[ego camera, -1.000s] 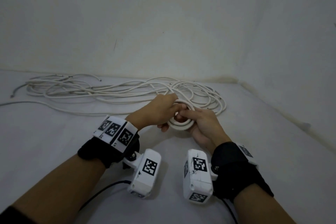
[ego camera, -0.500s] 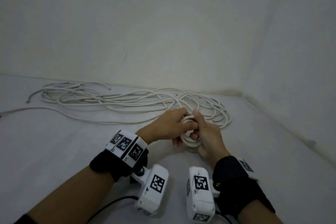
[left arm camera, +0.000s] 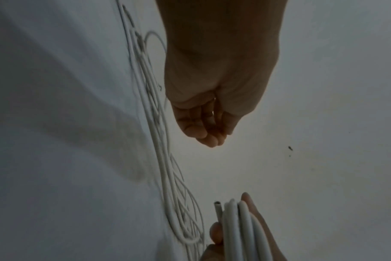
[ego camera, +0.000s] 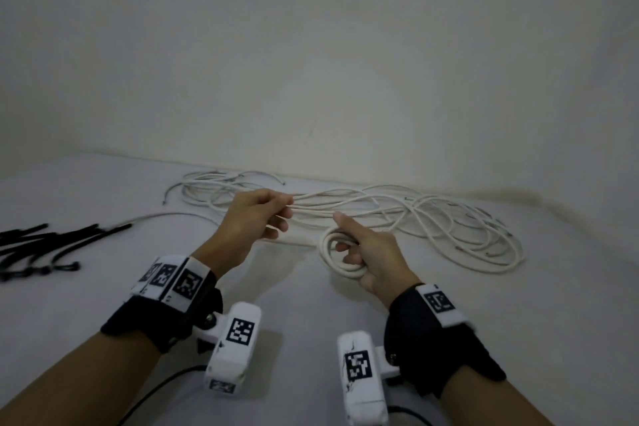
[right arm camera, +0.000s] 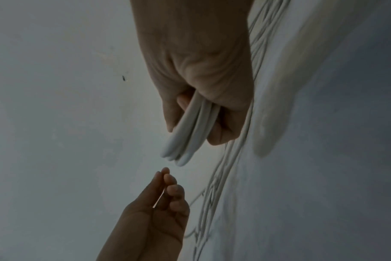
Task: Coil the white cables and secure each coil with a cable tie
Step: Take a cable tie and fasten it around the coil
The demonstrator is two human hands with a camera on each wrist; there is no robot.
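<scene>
The coiling of one cable looks finished and the tying not yet begun: the right hand grips a small tight coil of thick white cable, fingers curled through its middle and thumb up, holding it just above the counter. In the left wrist view the cut end of that cable stands beside the outer turn, so the coil seems fully wound. The left hand is apart from the coil, its fingers loosely curled and holding nothing; the right wrist view shows the fingertips together in the air with no cable between them. The next move, as I judge it, is for the left hand to go left to the black cable ties lying near the counter's left side, take one and thread it round the turns while the right hand keeps them pinched so they do not spring apart. The path there crosses bare counter. Behind both hands the loose white cables sprawl along the foot of the wall, which closes off the far side and bends round on the right; the open room is toward the person.
</scene>
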